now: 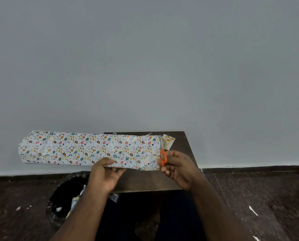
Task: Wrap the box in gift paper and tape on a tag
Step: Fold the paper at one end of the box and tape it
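Note:
A long sheet of patterned gift paper [86,148], white with small coloured eggs and hearts, lies curled across the small dark table [145,181] and overhangs its left side. My left hand [107,173] pinches the paper's near edge with thumb on top. My right hand [178,169] grips orange-handled scissors [163,158] at the paper's right end, blades pointing away along that edge. A tag with gold balloons [169,139] and a roll of clear tape [164,142] lie at the table's far right corner. The box is hidden from view.
A black-lined waste bin [67,195] with paper scraps stands on the dark floor left of the table. A grey wall rises right behind the table. My dark trousers [145,214] show under the table's near edge.

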The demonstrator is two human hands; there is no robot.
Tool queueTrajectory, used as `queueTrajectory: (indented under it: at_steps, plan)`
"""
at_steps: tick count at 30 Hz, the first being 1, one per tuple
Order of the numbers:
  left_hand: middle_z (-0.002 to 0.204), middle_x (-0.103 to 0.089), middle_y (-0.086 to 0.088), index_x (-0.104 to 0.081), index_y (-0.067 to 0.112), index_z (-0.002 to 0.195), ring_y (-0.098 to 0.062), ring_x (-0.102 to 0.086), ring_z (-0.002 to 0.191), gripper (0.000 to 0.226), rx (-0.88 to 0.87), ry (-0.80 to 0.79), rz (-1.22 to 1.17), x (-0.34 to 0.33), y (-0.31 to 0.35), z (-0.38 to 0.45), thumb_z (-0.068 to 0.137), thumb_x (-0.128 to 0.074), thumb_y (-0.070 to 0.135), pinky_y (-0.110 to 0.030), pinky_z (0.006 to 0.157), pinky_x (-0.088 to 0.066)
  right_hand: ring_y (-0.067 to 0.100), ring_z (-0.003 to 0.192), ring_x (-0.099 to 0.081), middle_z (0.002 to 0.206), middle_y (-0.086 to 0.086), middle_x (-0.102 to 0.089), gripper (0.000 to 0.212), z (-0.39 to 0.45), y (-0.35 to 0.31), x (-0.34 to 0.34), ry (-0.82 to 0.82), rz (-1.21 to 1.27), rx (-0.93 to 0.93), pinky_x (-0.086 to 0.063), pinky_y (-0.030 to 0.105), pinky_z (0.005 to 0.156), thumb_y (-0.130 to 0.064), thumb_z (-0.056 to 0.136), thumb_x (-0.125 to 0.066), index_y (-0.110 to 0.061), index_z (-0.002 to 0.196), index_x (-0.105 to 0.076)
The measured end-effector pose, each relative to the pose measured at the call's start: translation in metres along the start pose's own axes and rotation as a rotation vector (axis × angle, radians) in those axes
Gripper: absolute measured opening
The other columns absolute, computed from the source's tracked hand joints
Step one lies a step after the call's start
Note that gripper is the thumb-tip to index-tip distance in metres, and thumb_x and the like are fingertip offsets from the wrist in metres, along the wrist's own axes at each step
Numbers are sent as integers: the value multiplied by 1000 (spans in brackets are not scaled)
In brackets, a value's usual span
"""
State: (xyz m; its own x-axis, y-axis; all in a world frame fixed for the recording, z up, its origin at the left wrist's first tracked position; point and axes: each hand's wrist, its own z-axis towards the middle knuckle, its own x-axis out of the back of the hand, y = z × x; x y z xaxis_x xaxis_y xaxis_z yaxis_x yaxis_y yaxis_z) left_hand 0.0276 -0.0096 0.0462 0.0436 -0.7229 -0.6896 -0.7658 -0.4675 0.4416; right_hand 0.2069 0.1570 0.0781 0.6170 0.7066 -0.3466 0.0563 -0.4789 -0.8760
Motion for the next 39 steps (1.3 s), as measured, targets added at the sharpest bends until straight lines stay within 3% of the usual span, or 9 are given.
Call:
queueTrajectory:
  at_steps: [4, 12, 20, 32, 39]
  plan:
    - [120, -56, -20, -50, 7, 82, -39, -54, 128, 24, 10, -21, 6, 1, 0, 1, 66, -47, -11, -66, 108, -41, 21, 59, -62, 91, 23, -71, 15, -1, -2, 1, 5, 19, -22, -53, 24, 50, -8, 95, -65, 0, 107, -63]
    - [108, -59, -18, -44, 9, 72, -40, -52, 134, 21, 19, -43, 5, 1, 0, 3, 67, -46, -11, -64, 104, -44, 15, 53, -59, 86, 19, -71, 6, -2, -4, 3, 3, 15, 3, -47, 21, 47, -5, 93, -66, -2, 97, -65]
    - [120, -61, -22, -41, 10, 71, -43, -57, 122, 23, 6, -60, 23, 1, 0, 4, 67, -43, -12, -65, 102, -44, 19, 57, -61, 89, 22, -70, 18, -3, -4, 4, -16, 19, -17, -50, 23, 49, -10, 88, -70, 0, 102, -64]
    - [121, -62, -23, -41, 11, 70, -43, -59, 118, 23, 13, -84, 20, 4, 0, 7, 68, -42, -12, -67, 101, -45, 15, 52, -59, 86, 21, -72, 7, -1, -4, 8, -1, -14, -8, -47, 21, 46, -4, 91, -68, 0, 97, -67]
    - [118, -59, -22, -40, 9, 68, -43, -56, 121, 22, -8, -78, -7, 0, 2, 10, 65, -41, -13, -64, 91, -48, 20, 64, -64, 97, 21, -71, 36, 0, -5, 11, -98, -140, -77, -53, 24, 56, -2, 92, -70, -3, 126, -59]
